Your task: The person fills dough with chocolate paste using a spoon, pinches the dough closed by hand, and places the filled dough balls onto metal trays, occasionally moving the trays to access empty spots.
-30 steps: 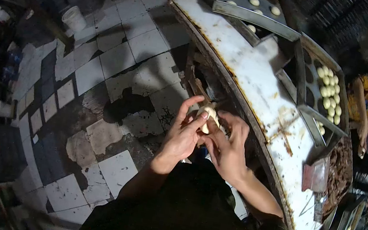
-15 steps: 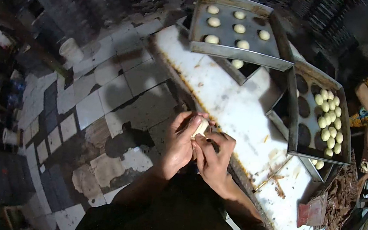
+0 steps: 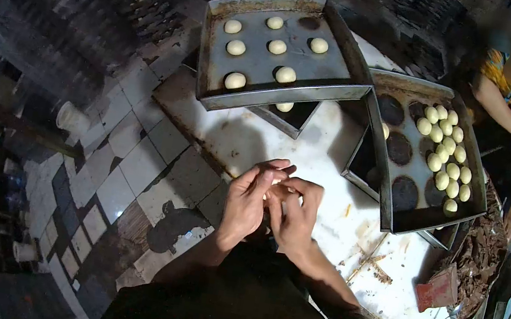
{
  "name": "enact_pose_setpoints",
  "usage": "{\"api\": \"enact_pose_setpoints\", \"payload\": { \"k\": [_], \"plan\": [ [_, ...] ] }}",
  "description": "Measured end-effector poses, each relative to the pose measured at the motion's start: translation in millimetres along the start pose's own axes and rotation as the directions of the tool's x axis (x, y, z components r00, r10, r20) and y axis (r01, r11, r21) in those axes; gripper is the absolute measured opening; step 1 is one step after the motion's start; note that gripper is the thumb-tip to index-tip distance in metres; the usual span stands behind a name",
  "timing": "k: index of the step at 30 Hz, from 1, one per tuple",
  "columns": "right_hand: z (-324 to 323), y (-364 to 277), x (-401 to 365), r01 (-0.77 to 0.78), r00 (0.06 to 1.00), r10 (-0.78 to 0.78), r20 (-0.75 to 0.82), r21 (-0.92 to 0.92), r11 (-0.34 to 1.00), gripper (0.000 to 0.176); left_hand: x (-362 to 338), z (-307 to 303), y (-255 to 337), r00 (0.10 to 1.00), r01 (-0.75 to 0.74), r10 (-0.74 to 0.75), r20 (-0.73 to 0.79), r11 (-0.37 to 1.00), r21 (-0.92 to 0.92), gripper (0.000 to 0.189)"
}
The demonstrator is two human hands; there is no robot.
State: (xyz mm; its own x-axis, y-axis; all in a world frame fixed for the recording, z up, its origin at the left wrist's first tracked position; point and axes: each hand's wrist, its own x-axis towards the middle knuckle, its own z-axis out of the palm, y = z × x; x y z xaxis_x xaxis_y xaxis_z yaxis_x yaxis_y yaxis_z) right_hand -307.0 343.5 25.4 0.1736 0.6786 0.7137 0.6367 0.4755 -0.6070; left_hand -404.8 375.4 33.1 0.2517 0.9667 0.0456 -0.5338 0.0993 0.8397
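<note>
My left hand (image 3: pixel 244 208) is cupped with its fingers curled around a small piece of pale dough (image 3: pixel 276 181). My right hand (image 3: pixel 294 218) meets it from the right, thumb and fingers pinching the same piece. Most of the dough is hidden by the fingers. Both hands are just above the near edge of the white tabletop (image 3: pixel 335 205). Beyond them, a metal tray (image 3: pixel 309 92) holds several round dough balls (image 3: pixel 277 47), spaced apart. In a second metal tray (image 3: pixel 390 194) to the right, more dough balls (image 3: pixel 447 145) are crowded along the far side.
On the table's right lies a brown, sticky-looking mass (image 3: pixel 477 268), with a reddish scraper-like piece (image 3: pixel 437 290) against it. Another person's arm (image 3: pixel 507 112) reaches in at the right. Further trays are stacked underneath. Broken floor tiles (image 3: pixel 116 194) and a white bucket (image 3: pixel 73 118) are on the left.
The view has turned, so the trays appear lower and further left. My fingers have closed further over the dough, and less of it shows. The other person's arm has shifted.
</note>
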Motion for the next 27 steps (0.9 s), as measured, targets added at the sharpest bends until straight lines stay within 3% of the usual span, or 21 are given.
{"api": "enact_pose_setpoints", "payload": {
  "k": [1, 2, 3, 5, 6, 7, 8, 9, 11, 13, 14, 15, 17, 18, 19, 21, 22, 23, 25, 26, 27],
  "plan": [
    [1.7, 5.0, 4.2, -0.028, 0.999, 0.027, 0.018, 0.06, 0.998, 0.023, 2.1, -7.6, -3.4, 0.995, -0.067, 0.058, 0.078, 0.99, 0.127, 0.023],
    [4.0, 4.5, 8.0, -0.394, 0.917, 0.385, 0.1, 0.367, 0.843, 0.021, 6.7, -11.0, 1.3, 0.974, -0.16, 0.121, 0.19, 0.965, 0.207, 0.024],
    [4.8, 7.7, 16.0, -0.548, 0.827, 0.537, 0.167, 0.45, 0.705, 0.016, 12.2, -13.3, 6.5, 0.937, -0.26, 0.175, 0.302, 0.927, 0.269, 0.026],
    [6.9, 10.4, 29.0, -0.706, 0.703, 0.631, 0.328, 0.436, 0.558, 0.017, 27.8, -19.7, 13.5, 0.924, -0.304, 0.193, 0.331, 0.895, 0.326, 0.026],
    [11.5, 9.2, 31.1, -0.705, 0.703, 0.637, 0.318, 0.431, 0.563, 0.017, 36.2, -24.5, 17.0, 0.909, -0.355, 0.216, 0.356, 0.85, 0.389, 0.028],
    [17.8, 7.3, 32.9, -0.537, 0.844, 0.486, 0.228, 0.33, 0.777, 0.019, 45.8, -25.8, 14.6, 0.93, -0.309, 0.264, 0.255, 0.937, 0.16, 0.029],
    [25.4, 4.8, 36.2, -0.326, 0.941, 0.297, 0.163, 0.196, 0.925, 0.021, 57.6, -34.8, 16.8, 0.966, -0.184, 0.168, 0.197, 0.981, 0.065, 0.028],
    [34.7, -4.5, 43.3, -0.211, 0.973, 0.196, 0.122, 0.127, 0.969, 0.023, 68.3, -45.4, 18.0, 0.987, -0.051, 0.056, 0.151, 0.998, -0.036, 0.028],
    [59.9, 0.5, 48.5, -0.076, 0.997, 0.078, 0.025, -0.075, 0.994, 0.018, 83.4, -64.3, 17.6, 0.983, -0.017, -0.009, 0.183, 0.989, 0.144, 0.027],
    [74.0, 3.6, 67.6, -0.14, 0.989, 0.131, -0.068, -0.158, 0.977, 0.016, 90.2, -69.0, 36.0, 0.963, 0.009, -0.066, 0.261, 0.977, 0.215, 0.029],
    [80.0, 4.9, 78.4, -0.229, 0.973, 0.228, -0.014, -0.029, 0.973, 0.018, 92.7, -68.9, 42.1, 0.938, -0.156, 0.082, 0.336, 0.967, 0.202, 0.03],
    [94.5, 5.5, 88.7, -0.37, 0.913, 0.406, -0.03, 0.355, 0.858, 0.019, 97.6, -72.4, 39.6, 0.931, -0.288, 0.181, 0.318, 0.899, 0.33, 0.031],
    [113.8, -11.0, 111.5, -0.491, 0.744, 0.662, -0.085, 0.602, 0.629, 0.019, 113.7, -88.7, 39.0, 0.926, -0.276, 0.115, 0.359, 0.856, 0.438, 0.032],
    [126.9, -9.0, 114.1, -0.484, 0.746, 0.637, -0.193, 0.5, 0.718, 0.016, 115.6, -85.5, 51.8, 0.952, -0.187, 0.044, 0.302, 0.867, 0.462, 0.03],
    [134.6, -4.1, 109.3, -0.491, 0.791, 0.545, -0.277, 0.243, 0.836, 0.012, 122.8, -93.9, 37.9, 0.939, -0.266, 0.121, 0.321, 0.848, 0.458, 0.028],
    [143.0, -3.5, 110.2, -0.344, 0.884, 0.327, -0.334, 0.01, 0.939, 0.008, 136.8, -86.8, 56.2, 0.964, -0.187, 0.086, 0.251, 0.89, 0.416, 0.03],
    [140.2, -7.3, 114.8, -0.234, 0.95, 0.174, -0.261, -0.22, 0.947, 0.013, 148.2, -79.5, 62.3, 0.985, -0.088, 0.038, 0.166, 0.95, 0.301, 0.036],
    [141.2, -16.7, 123.9, -0.16, 0.982, 0.119, -0.148, -0.308, 0.938, 0.021, 160.7, -83.6, 69.8, 0.938, 0.221, -0.237, 0.253, 0.971, 0.089, 0.044],
    [142.7, -8.0, 125.4, -0.062, 0.998, 0.051, -0.034, -0.582, 0.811, 0.028, 182.3, -85.3, 69.1, 0.698, 0.681, -0.512, 0.501, 0.691, -0.242, 0.055],
    [139.5, 0.0, 130.2, -0.109, 0.993, 0.111, -0.034, -0.605, 0.789, 0.033, 184.9, -89.3, 67.5, 0.575, 0.802, -0.591, 0.566, 0.543, -0.249, 0.065],
    [133.7, 9.3, 133.8, -0.238, 0.968, 0.242, -0.066, -0.539, 0.808, 0.032, 187.7, -89.1, 63.7, 0.537, 0.82, -0.511, 0.671, 0.504, -0.272, 0.069]
  ]
}}
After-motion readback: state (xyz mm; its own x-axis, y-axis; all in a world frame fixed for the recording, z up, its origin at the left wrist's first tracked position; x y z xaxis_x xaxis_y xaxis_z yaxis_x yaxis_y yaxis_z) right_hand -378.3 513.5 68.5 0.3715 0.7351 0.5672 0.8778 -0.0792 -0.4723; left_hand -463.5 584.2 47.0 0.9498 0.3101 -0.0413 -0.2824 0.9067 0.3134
